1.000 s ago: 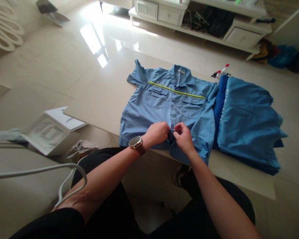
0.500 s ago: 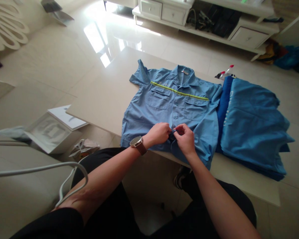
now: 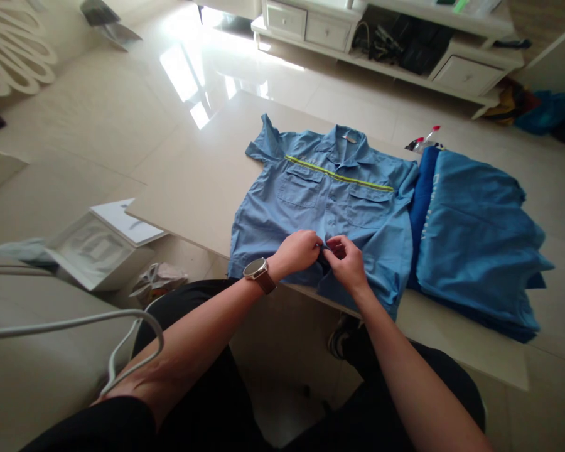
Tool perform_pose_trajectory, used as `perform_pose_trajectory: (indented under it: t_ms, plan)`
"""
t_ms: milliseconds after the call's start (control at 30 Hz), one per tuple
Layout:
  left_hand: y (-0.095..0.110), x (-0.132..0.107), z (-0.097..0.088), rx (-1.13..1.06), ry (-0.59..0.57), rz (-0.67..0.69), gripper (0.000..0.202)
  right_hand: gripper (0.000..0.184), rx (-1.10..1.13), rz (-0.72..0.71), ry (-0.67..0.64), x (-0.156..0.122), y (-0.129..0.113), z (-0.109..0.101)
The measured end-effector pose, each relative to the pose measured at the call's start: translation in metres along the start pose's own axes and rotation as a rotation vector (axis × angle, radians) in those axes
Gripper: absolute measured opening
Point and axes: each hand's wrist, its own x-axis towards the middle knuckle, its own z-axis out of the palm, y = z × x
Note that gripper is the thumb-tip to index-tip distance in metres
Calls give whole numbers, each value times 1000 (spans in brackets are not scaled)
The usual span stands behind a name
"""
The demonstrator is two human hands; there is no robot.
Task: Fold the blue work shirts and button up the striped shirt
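A light blue short-sleeved shirt (image 3: 287, 216) with a yellow stripe across the chest lies front up on the table, its collar away from me. My left hand (image 3: 297, 252), with a watch (image 3: 257, 270) on the wrist, pinches the front placket low on the shirt. Close beside it, my right hand (image 3: 346, 260) grips the same edge between thumb and fingers. The cloth is bunched and slightly lifted there. Whether a button is between the fingertips is hidden.
Folded blue garments (image 3: 480, 232) are stacked on the table (image 3: 188, 182) to the right. Bottles with red caps (image 3: 430, 135) stand behind them. An open white box (image 3: 108, 245) is at the left, near a pale cable (image 3: 75, 320). A white cabinet (image 3: 329, 37) stands at the back.
The fingers of both hands have shifted slightly at the placket, and the right fingertips have moved a little left, closer to the left hand. The shirt lies as before.
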Motion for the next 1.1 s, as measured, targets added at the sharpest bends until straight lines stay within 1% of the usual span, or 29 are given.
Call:
perform_pose_trajectory:
  t_ms: [100, 267, 367, 467, 600, 733, 933, 1100]
  plan:
    - [-2, 2, 1, -44, -1, 20, 27, 20, -43, -39, -4, -1, -3, -1]
    - [-4, 3, 2, -106, 23, 2, 24, 24, -81, 19, 26, -3, -4, -2]
    - [-5, 4, 2, -105, 48, -16, 24, 26, -118, -4, -32, -4, -4, -3]
    - [-5, 4, 1, -97, 46, -30, 24, 26, -103, -29, -88, -3, -3, -4]
    - [-6, 5, 2, -85, 46, -28, 27, 26, -70, -41, -120, -2, 1, -5]
    - [-5, 6, 3, -84, 32, -25, 29, 24, -74, -12, -118, -1, 3, -6]
    - [0, 5, 2, -80, 13, -11, 28, 23, -116, 5, -69, 0, 5, -5]
    - [0, 3, 2, -74, 9, -4, 26, 23, -118, 27, -49, 0, 9, -4]
